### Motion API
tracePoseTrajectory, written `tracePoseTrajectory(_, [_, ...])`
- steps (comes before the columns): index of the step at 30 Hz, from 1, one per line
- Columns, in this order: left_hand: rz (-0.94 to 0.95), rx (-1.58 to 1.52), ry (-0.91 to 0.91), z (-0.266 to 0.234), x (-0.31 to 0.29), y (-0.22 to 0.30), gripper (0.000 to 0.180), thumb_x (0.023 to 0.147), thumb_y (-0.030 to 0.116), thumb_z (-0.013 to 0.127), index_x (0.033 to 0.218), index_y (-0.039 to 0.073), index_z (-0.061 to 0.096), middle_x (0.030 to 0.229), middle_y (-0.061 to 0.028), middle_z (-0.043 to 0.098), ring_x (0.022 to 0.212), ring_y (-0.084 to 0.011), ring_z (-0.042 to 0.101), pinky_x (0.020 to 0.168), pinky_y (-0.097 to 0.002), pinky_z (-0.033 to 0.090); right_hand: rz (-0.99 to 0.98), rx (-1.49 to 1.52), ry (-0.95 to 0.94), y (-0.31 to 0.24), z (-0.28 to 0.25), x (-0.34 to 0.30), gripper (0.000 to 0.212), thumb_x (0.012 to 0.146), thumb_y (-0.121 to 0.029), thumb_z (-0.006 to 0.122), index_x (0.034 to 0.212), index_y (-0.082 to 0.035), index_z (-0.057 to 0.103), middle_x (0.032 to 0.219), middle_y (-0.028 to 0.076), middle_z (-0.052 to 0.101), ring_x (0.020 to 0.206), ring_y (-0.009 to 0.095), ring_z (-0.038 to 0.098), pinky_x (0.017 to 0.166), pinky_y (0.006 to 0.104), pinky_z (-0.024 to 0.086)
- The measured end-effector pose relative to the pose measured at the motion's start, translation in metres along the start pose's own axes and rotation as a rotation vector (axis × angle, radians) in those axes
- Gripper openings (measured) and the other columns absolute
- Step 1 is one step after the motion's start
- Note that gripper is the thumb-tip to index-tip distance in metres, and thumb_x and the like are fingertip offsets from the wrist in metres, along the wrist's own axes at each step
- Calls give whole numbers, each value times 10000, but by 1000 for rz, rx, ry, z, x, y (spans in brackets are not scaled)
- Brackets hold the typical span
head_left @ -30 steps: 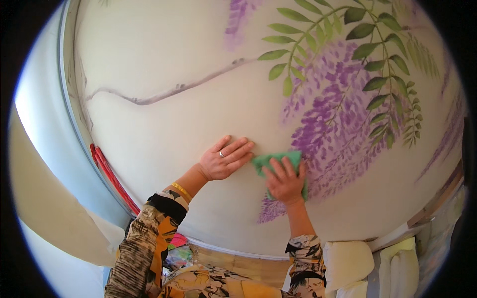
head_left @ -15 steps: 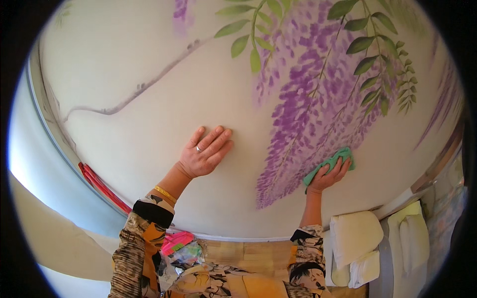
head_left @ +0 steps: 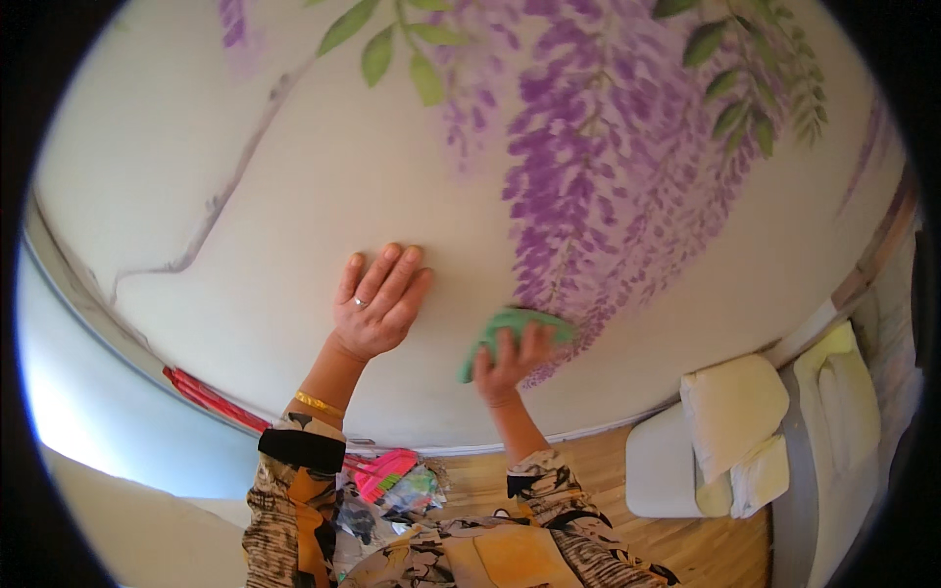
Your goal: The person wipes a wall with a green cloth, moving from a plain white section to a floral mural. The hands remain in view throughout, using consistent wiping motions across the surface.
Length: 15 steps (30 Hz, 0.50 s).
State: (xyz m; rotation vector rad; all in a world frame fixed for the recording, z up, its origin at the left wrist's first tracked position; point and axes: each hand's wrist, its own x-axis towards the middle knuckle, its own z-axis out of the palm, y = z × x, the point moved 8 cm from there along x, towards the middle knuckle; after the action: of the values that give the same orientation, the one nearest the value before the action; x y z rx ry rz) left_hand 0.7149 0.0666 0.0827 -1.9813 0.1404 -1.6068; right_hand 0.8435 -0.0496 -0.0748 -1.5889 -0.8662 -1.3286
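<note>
A pale wall [head_left: 265, 225] fills most of the view, painted with purple hanging blossoms [head_left: 564, 176], green leaves and a thin grey-brown branch. My left hand [head_left: 377, 302] lies flat against the bare part of this wall, fingers stretched out, a ring on one finger and nothing held. In my right hand [head_left: 510, 365] is a green cloth [head_left: 515, 328], pressed to the wall over the lower tip of the blossoms. The fingers of that hand are slightly blurred and bent over the cloth.
Below the wall is a wooden floor [head_left: 598, 470]. Pink and clear plastic items [head_left: 387, 475] lie low in the middle. A red folded thing [head_left: 211, 397] rests at the wall's left edge. At the right stands a white seat [head_left: 667, 465] with cream cushions [head_left: 735, 402].
My right hand has swept the green cloth leftward across the blossoms. My left hand stays flat on the wall, a little further left in view. The whole view has turned somewhat.
</note>
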Motion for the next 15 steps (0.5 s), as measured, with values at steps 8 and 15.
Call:
tracePoseTrajectory(8, [5, -28, -48, 5, -4, -2, 217, 911, 141, 566, 1093, 145, 684, 1327, -80, 606, 1322, -252, 488, 1164, -471, 270, -217, -53, -64, 14, -1, 17, 221, 836, -331, 588, 1020, -268, 691, 1238, -6, 546, 1266, 260, 451, 1060, 585, 249])
tracePoseTrajectory(15, [31, -5, -31, 9, -7, 2, 223, 922, 155, 557, 1112, 128, 670, 1351, -109, 581, 1345, -275, 463, 1171, -484, 246, 201, -183, 276, 112, -42, -7, 457, 1008, -397, 404, 1246, -32, 541, 1420, 216, 405, 1365, 389, 348, 1094, 590, 265])
